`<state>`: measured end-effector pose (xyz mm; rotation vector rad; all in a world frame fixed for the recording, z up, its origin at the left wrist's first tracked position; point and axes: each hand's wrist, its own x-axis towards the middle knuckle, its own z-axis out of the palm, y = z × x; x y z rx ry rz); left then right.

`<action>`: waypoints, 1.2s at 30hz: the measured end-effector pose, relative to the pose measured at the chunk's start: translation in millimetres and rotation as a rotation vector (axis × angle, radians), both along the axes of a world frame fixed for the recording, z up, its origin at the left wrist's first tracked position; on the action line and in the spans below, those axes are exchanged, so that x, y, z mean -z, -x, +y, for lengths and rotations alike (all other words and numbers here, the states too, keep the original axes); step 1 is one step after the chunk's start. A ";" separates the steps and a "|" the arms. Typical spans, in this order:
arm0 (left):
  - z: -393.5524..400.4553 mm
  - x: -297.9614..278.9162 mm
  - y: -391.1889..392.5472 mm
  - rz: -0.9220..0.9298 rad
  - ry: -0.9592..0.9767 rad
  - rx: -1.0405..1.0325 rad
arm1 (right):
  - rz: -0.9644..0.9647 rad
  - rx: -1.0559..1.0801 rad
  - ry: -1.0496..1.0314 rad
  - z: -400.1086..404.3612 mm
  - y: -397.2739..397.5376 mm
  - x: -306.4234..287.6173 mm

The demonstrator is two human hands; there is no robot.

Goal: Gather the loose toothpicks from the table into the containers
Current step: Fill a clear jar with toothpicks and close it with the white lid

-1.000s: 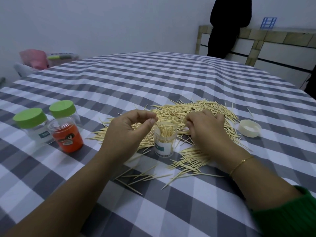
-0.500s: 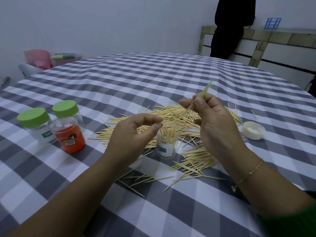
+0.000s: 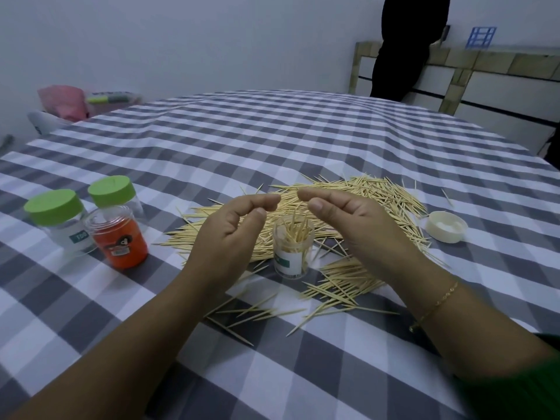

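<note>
A small clear container with a white and green label stands upright between my hands, partly filled with upright toothpicks. Loose toothpicks lie in a wide heap behind it, and more are scattered in front. My left hand hovers just left of the container with curved fingers and a gap between thumb and forefinger; nothing shows in it. Over the container's right side, my right hand has its fingers loosely curled above the rim and holds nothing.
Two clear jars with green lids and an orange jar stand at the left. A white lid lies at the right. The table has a grey and white checked cloth. A person in black stands behind it.
My right hand picked toothpicks off the heap, lifted them, came down over the container and now holds none. My left hand stayed beside the container.
</note>
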<state>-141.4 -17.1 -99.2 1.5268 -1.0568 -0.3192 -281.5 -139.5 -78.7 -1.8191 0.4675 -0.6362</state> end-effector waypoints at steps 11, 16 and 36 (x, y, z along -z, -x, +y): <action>4.1 7.3 1.0 -0.442 -0.172 0.077 | 0.763 0.131 0.792 -35.3 9.1 15.1; -0.5 10.7 4.5 -0.588 -0.243 0.085 | 0.834 0.135 0.993 -32.3 -1.4 24.4; -3.9 15.4 6.5 -0.604 -0.202 0.063 | 0.744 0.246 1.148 -33.6 -6.8 33.6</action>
